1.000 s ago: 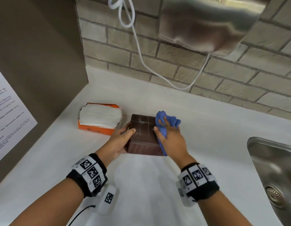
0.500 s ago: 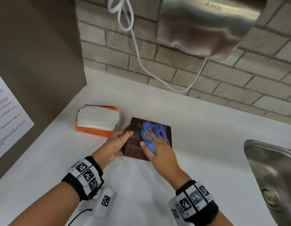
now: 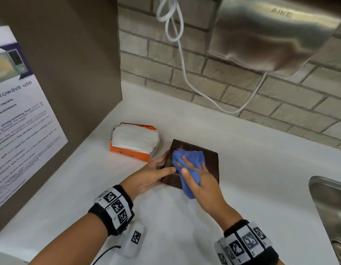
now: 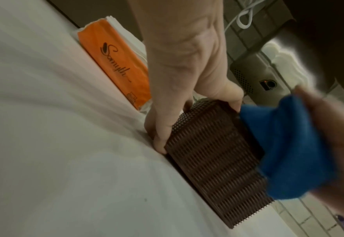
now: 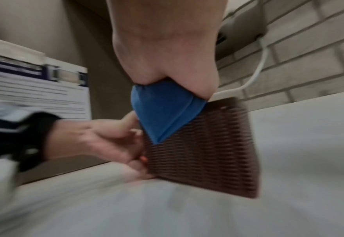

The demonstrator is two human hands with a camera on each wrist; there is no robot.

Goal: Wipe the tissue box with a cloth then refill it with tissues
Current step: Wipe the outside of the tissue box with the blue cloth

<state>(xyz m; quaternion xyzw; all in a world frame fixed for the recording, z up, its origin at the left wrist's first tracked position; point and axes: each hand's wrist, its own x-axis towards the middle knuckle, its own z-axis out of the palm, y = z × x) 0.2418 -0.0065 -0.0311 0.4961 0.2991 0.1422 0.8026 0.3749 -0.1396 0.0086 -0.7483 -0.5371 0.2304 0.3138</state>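
Note:
A dark brown woven tissue box [image 3: 211, 163] [image 4: 213, 160] [image 5: 207, 152] stands on the white counter [image 3: 251, 150]. My left hand [image 3: 150, 175] [image 4: 177, 80] [image 5: 106, 137] grips its left side, thumb on the top edge and fingers round the side. My right hand [image 3: 206, 186] [image 5: 167, 48] holds a bunched blue cloth [image 3: 190, 158] [image 4: 289, 144] [image 5: 163, 109] and presses it on the box's top. A corner of the cloth hangs over the near edge. An orange pack of white tissues [image 3: 135, 140] [image 4: 114, 64] lies just left of the box, its top open.
A steel sink [image 3: 330, 203] is set into the counter at the right. A steel hand dryer [image 3: 271, 35] with a white cable [image 3: 185, 64] hangs on the brick wall. A brown panel with a poster [image 3: 22, 121] closes the left side.
My right hand has swept the cloth from the box's right edge across its top toward the left and near side. The left hand still grips the box.

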